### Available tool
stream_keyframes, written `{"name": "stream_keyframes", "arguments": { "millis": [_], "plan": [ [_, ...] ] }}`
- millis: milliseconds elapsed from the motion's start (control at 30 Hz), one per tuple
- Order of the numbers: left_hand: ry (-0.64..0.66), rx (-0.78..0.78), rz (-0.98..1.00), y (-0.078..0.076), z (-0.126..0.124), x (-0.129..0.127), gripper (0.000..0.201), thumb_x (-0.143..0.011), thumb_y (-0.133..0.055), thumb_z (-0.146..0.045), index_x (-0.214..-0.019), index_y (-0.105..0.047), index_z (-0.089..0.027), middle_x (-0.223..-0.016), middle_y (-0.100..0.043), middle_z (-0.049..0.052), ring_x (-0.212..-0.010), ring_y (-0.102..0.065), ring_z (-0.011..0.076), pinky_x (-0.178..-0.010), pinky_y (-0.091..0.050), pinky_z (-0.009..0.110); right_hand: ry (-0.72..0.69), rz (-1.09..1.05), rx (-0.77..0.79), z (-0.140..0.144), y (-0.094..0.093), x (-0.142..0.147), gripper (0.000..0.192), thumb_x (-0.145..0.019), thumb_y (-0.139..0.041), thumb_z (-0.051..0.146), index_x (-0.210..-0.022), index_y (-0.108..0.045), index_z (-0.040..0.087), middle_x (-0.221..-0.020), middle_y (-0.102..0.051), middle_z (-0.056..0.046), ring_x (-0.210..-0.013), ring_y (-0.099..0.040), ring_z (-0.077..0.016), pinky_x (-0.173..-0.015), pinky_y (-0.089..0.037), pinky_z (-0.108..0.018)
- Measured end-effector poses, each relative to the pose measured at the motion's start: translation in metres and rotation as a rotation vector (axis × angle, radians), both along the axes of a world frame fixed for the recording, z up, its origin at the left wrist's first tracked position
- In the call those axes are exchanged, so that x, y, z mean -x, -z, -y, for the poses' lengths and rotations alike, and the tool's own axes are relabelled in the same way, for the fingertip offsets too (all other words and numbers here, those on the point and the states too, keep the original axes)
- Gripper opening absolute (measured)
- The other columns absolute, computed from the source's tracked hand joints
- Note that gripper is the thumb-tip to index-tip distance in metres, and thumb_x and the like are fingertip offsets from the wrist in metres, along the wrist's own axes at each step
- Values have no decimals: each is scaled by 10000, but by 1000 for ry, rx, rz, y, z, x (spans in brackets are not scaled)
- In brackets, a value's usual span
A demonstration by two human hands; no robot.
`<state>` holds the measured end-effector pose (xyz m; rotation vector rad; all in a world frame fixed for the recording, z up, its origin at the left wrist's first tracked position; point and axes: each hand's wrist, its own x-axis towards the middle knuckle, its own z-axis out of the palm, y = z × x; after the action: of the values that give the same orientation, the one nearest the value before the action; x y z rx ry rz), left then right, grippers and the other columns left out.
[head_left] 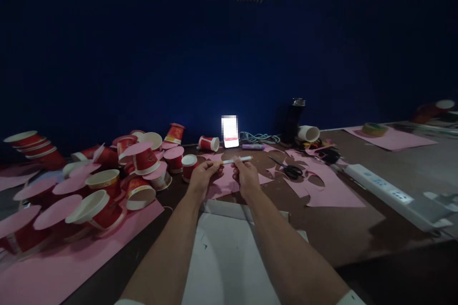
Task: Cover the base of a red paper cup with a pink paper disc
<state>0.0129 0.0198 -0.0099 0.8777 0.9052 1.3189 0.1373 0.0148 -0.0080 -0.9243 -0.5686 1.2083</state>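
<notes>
Both of my hands hold one white marker pen (240,159) level above the table. My left hand (203,175) grips its orange left end. My right hand (246,175) pinches the white barrel near the middle. Under the hands lies a pink paper sheet (224,182) with cut edges. White paper (225,252) lies between my forearms. A small red cup with a white lid (189,165) stands just left of my left hand.
Several red paper cups (107,186) and pink paper discs are piled on the left. Black scissors (291,170) lie on pink scraps to the right. A lit phone (230,131), a black bottle (294,120), a white power strip (390,193) and a tape roll (374,129) stand farther back and right.
</notes>
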Motion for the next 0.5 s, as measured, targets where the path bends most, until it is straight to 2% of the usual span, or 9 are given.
{"name": "stream_keyframes", "arguments": {
  "millis": [133, 233, 333, 433, 500],
  "plan": [
    [17, 8, -80, 1, -1, -5, 227, -690, -735, -240, -843, -654, -93, -773, -693, 78, -649, -632, 106, -688, -559, 261, 14, -34, 8, -5, 0, -3, 352, -564, -799, 382, -621, -547, 143, -526, -545, 54, -397, -373, -14, -339, -296, -128],
    [-16, -30, -285, 3, 1, -7, 375, -750, -670, -315, -1060, -613, -112, -806, -694, 76, -631, -633, 134, -628, -549, 293, 97, -144, 100, -12, 0, -15, 311, -639, -771, 334, -645, -515, 158, -514, -522, 69, -372, -365, -13, -317, -294, -119],
    [-111, -144, -721, 3, 5, -7, 481, -791, -601, -336, -1227, -542, -142, -848, -700, 83, -678, -643, 172, -647, -527, 317, 174, -252, 173, -17, 2, -35, 269, -776, -655, 313, -660, -452, 180, -501, -480, 85, -355, -356, -8, -322, -306, -92],
    [-173, -288, -1290, -1, 12, -5, 308, -832, -508, -293, -1077, -654, -176, -988, -698, 109, -910, -639, 218, -808, -477, 335, 183, -267, 185, -19, 5, -49, 253, -845, -541, 226, -649, -386, 187, -553, -519, 66, -365, -370, -5, -355, -358, -81],
    [-171, -302, -1550, -3, 16, -4, 275, -851, -453, -289, -946, -690, -185, -997, -693, 115, -939, -632, 236, -804, -462, 333, 179, -257, 182, -19, 5, -51, 226, -838, -491, 148, -645, -379, 183, -598, -557, 47, -371, -375, -5, -366, -381, -86]
  ]
}}
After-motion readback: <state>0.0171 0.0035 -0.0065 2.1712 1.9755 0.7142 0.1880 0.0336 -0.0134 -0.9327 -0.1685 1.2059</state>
